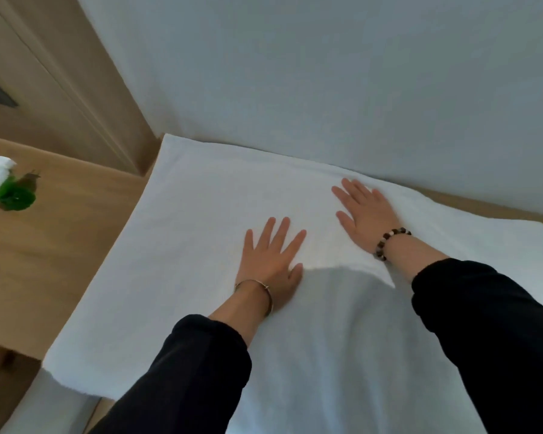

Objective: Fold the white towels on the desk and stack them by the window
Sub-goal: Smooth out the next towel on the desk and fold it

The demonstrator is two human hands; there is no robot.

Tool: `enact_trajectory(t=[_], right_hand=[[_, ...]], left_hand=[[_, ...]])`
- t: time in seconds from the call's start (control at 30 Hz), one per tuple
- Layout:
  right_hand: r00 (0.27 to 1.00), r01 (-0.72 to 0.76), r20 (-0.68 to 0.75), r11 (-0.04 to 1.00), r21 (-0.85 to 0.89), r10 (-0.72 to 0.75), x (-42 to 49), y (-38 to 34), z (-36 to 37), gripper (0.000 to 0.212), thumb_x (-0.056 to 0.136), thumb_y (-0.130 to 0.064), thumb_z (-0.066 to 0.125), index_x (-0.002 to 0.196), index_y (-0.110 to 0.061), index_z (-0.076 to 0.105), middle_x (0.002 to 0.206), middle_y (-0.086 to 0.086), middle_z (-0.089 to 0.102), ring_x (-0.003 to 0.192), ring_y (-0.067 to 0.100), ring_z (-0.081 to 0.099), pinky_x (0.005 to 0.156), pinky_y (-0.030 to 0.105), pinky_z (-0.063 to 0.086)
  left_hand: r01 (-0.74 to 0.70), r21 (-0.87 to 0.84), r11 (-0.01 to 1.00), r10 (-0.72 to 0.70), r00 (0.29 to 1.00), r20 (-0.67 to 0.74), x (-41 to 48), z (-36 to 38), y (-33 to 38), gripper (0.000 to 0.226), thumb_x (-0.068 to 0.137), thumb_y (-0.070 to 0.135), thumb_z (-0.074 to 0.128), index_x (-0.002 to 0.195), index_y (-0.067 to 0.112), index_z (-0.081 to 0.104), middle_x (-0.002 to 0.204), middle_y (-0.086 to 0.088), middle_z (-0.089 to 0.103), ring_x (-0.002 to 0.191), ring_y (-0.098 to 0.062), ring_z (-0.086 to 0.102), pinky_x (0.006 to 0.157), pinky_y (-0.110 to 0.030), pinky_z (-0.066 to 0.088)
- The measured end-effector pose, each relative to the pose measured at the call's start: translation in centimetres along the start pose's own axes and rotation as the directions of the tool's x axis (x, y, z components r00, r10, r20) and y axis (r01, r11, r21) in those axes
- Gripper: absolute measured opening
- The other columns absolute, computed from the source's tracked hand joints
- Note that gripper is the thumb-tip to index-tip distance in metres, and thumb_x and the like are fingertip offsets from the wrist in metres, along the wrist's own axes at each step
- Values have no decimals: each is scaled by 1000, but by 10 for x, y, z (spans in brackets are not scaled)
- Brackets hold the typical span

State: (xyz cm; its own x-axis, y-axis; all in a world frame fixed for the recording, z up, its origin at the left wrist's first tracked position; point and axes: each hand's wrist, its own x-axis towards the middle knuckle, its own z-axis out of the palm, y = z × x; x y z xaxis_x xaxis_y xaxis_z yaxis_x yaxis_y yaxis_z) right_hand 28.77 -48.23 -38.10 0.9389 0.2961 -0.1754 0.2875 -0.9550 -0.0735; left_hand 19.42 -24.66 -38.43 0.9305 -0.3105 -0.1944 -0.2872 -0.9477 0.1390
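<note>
White towel (185, 230) lay spread flat over the wooden desk (60, 245), filling centre & lower frame. Its far edge ran tight along the base of the pale wall (326, 73). Left edge slanted from upper centre down to lower left, where the near corner hung over the desk's front edge. Right corner reached the frame's right side w/ a strip of bare wood behind it. Left hand (271, 255) pressed palm-down at mid-frame, fingers straight & spread, pinching nothing. Right hand (365, 211) lay the same way just up & right of it, fingertips near the wall, the 2 hands apart. Open wood lay left of the towel, w/ a green-and-white object (3, 189) at the frame's left edge, well apart from the towel. Silver bangle (257, 289) on left wrist, bead bracelet (389, 242) on right, black sleeves (185, 371) on both arms.
</note>
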Motion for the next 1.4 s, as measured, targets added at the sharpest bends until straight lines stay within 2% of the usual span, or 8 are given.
enact_trajectory(t=[0.17,0.3,0.4,0.63,0.83,1.03,1.2,1.4], right_hand=[[1000,-6,-1,993,118,6,-1,-5,-8,54,101,-35,26,152,-21,16,160,-1,4,147,14,2,117,36,-1],[953,-67,-253,933,352,164,-25,3,-24,36,99,-16,40,130,-6,54,138,13,50,127,30,43,107,38,32],[860,-272,-362,924,270,359,-40,37,-37,26,92,-3,45,109,-4,65,112,15,63,105,35,53,88,39,39],[884,-457,20,854,250,467,-56,117,-37,28,91,-24,59,114,-9,60,117,11,55,109,29,51,88,32,41],[825,-505,-249,859,79,508,-53,139,-39,18,92,-24,58,89,-6,61,96,12,61,87,33,61,62,30,32],[717,-576,-321,785,228,619,-55,134,-23,22,95,-22,54,91,-1,61,101,14,59,91,35,57,61,32,30],[817,-467,-354,883,56,455,-73,143,-24,18,92,-6,44,93,-3,63,99,14,60,96,32,50,75,35,33],[510,-820,-228,549,163,829,-113,186,-29,37,91,-31,49,118,-7,53,123,16,50,115,33,43,93,40,35]], left_hand=[[91,7,996,-91,996,24,12,-10,11,54,95,44,26,147,37,15,159,4,0,145,-22,-8,112,-52,-7],[132,-170,977,-150,984,-99,41,-22,54,37,93,26,37,129,21,44,151,-5,25,141,-23,12,112,-48,12],[-23,-255,967,11,999,-50,70,-26,102,48,97,28,34,144,22,30,157,-5,12,145,-22,3,116,-46,7],[-151,-11,989,151,989,4,88,0,136,63,96,46,23,151,31,-3,159,0,-14,144,-22,-18,113,-50,-11],[-230,6,973,230,973,-1,86,-3,136,62,94,46,26,149,39,-2,159,5,-10,144,-22,-17,112,-49,-12],[-230,39,972,230,973,-1,88,-1,136,62,93,49,24,149,40,-4,159,6,-12,144,-21,-19,112,-49,-13],[-212,56,976,212,977,4,93,-2,138,59,92,52,23,148,37,11,159,5,-1,145,-21,-10,113,-49,-10],[-20,16,1000,22,994,-107,113,-6,187,47,90,52,29,119,20,46,128,-7,41,125,-28,28,108,-53,18]])
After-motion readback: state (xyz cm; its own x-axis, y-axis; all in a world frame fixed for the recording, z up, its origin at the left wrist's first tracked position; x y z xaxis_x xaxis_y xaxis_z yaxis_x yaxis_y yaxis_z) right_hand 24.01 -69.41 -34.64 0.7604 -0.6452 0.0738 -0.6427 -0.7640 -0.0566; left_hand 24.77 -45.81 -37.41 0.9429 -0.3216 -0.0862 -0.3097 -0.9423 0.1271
